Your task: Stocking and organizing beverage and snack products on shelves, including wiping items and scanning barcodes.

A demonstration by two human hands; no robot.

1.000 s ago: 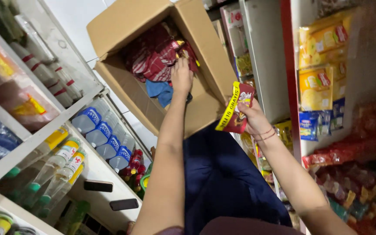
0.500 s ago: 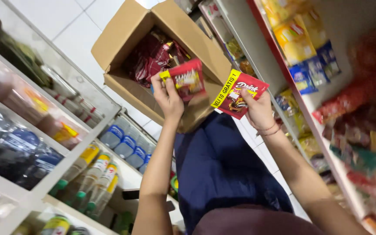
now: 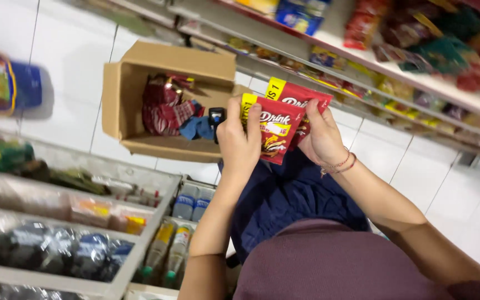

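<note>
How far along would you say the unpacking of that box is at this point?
Done: two red sachets are out of the box. In hand: the left hand holds the front sachet, the right hand the rear sachet, one overlapping the other. Neither is on a shelf. Left: more red packs still lie in the open box on the floor.

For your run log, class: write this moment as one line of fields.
left hand: holds front red-and-yellow foil sachet | right hand: holds rear red sachet | open brown cardboard box: on white tiled floor
</note>
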